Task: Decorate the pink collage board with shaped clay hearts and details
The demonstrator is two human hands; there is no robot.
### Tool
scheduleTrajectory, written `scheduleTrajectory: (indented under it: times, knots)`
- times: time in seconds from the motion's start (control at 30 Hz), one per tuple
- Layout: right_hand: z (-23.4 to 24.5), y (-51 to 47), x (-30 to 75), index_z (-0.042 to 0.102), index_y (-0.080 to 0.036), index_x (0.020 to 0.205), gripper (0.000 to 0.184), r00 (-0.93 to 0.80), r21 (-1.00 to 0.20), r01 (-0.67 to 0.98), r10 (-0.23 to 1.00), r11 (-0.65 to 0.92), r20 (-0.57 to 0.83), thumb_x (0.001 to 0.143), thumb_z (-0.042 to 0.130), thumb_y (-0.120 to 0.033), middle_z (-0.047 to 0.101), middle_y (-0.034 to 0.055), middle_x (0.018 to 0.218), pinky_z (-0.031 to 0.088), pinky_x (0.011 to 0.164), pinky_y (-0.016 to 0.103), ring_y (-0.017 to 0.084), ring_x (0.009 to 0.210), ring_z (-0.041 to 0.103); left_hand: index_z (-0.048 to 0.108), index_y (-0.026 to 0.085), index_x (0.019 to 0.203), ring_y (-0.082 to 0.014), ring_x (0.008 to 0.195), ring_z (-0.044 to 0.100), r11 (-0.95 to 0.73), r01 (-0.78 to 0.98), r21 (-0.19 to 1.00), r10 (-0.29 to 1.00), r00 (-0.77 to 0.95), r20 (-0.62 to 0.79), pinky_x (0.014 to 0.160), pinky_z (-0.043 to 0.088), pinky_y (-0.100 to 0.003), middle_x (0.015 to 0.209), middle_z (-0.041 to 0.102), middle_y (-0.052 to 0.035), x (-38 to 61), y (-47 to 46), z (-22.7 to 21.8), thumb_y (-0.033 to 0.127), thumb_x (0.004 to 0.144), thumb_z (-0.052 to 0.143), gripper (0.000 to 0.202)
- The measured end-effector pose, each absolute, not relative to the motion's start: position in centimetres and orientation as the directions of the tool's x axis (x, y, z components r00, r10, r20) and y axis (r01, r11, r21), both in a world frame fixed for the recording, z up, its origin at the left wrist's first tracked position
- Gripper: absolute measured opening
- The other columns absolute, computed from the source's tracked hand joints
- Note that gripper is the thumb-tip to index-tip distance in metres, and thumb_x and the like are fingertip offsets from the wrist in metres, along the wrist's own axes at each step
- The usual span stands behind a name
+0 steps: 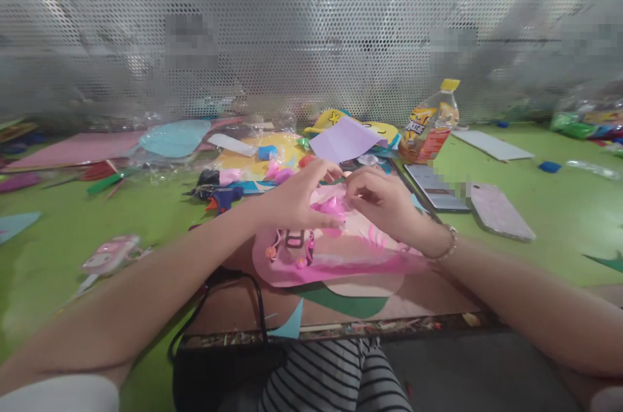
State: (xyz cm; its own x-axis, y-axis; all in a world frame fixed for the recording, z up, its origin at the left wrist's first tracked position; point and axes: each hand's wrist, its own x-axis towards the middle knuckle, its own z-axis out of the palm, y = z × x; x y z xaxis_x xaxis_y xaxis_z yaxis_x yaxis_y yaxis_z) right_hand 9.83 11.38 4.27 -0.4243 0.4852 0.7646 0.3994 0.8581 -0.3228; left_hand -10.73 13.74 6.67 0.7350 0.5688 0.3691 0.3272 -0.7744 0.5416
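Note:
My left hand and my right hand meet over a pink foam craft piece lying on a brown board at the table's near edge. Both hands pinch a small bright pink foam bit between fingers and thumbs, just above the craft piece. The craft piece carries small pink decorations and a dark outlined shape at its left. A bracelet sits on my right wrist. A green foam shape pokes out under the pink piece.
A blue glue gun lies left of my hands, its black cord looping toward me. A bottle, two phones, lilac paper and foam sheets crowd the green table. A perforated metal screen stands behind.

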Motion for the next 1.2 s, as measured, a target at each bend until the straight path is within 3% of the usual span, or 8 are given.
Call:
scheduleTrajectory:
  times: [0.07,0.17,0.33,0.5,0.67,0.8,1.0,1.2]
  knots:
    - [3.9,11.7,9.9,0.063,-0.021,0.084,0.017,-0.424,-0.29,0.392,0.451,0.873,0.785,0.083,0.056,-0.005,0.064,0.0022,0.088,0.047,0.06,0.022,0.011,0.077,0.06,0.048,0.02,0.106,-0.0202,0.089,0.052,-0.756,0.389,0.527,0.588,0.757,0.284,0.072,0.04,-0.03,0.104,0.055,-0.0076,-10.7,13.8,6.5,0.047,0.071,0.07,0.049]
    - [3.6,12.2,10.2,0.066,-0.023,0.097,0.023,-0.468,-0.289,0.367,0.443,0.884,0.765,0.084,0.056,-0.006,0.063,0.0039,0.095,0.052,0.065,0.025,0.012,0.082,0.061,0.05,0.018,0.094,-0.0159,0.068,0.048,-0.721,0.47,0.509,0.625,0.758,0.186,0.06,0.036,-0.028,0.08,0.055,-0.0025,-10.6,13.8,6.6,0.043,0.078,0.061,0.031]
    - [3.6,12.3,10.5,0.063,-0.022,0.099,0.02,-0.591,-0.355,0.343,0.494,0.869,0.638,0.085,0.055,-0.01,0.056,0.0053,0.098,0.055,0.064,0.025,0.013,0.085,0.058,0.051,0.017,0.09,-0.0146,0.068,0.049,-0.698,0.499,0.513,0.634,0.764,0.119,0.061,0.036,-0.027,0.081,0.056,-0.0023,-10.5,13.6,7.2,0.044,0.081,0.058,0.029]
    - [3.5,11.8,10.2,0.058,-0.021,0.092,0.011,-0.609,-0.39,0.313,0.499,0.866,0.616,0.085,0.055,-0.013,0.052,0.0044,0.094,0.054,0.063,0.026,0.015,0.085,0.056,0.055,0.015,0.092,-0.0164,0.071,0.052,-0.69,0.498,0.525,0.612,0.789,0.056,0.06,0.036,-0.027,0.084,0.059,-0.0039,-10.7,13.8,7.1,0.047,0.079,0.059,0.034]
    - [3.6,11.5,9.9,0.051,-0.02,0.085,0.012,-0.652,-0.322,0.338,0.466,0.885,0.597,0.081,0.055,-0.01,0.052,0.0046,0.091,0.052,0.065,0.028,0.015,0.081,0.053,0.057,0.017,0.101,-0.0167,0.077,0.055,-0.696,0.454,0.557,0.572,0.819,0.047,0.065,0.038,-0.026,0.091,0.061,-0.0034,-10.6,13.8,7.0,0.043,0.082,0.057,0.033]
    - [3.9,11.4,9.9,0.045,-0.021,0.081,0.018,-0.601,-0.297,0.393,0.488,0.87,0.633,0.075,0.049,-0.004,0.053,0.0031,0.085,0.049,0.061,0.025,0.014,0.077,0.053,0.054,0.017,0.086,-0.0142,0.069,0.05,-0.705,0.436,0.559,0.573,0.815,0.086,0.062,0.035,-0.026,0.08,0.055,-0.0008,-10.5,13.8,7.4,0.042,0.083,0.054,0.026]
    - [4.1,11.2,9.8,0.049,-0.021,0.082,0.018,-0.482,-0.277,0.478,0.513,0.833,0.711,0.074,0.053,-0.005,0.059,-0.0014,0.073,0.047,0.054,0.02,0.009,0.063,0.054,0.046,0.019,0.073,-0.0127,0.062,0.043,-0.705,0.437,0.558,0.589,0.799,0.118,0.058,0.032,-0.026,0.071,0.046,0.0016,-10.7,14.1,7.4,0.044,0.079,0.055,0.027]
    - [4.3,11.3,10.1,0.057,-0.019,0.1,0.016,-0.622,-0.235,0.39,0.443,0.89,0.646,0.086,0.052,-0.012,0.061,0.006,0.094,0.055,0.064,0.025,0.013,0.076,0.061,0.055,0.017,0.089,-0.0146,0.067,0.05,-0.675,0.47,0.569,0.614,0.785,0.081,0.061,0.036,-0.027,0.078,0.054,-0.0014,-10.9,14.0,7.4,0.044,0.082,0.055,0.028]
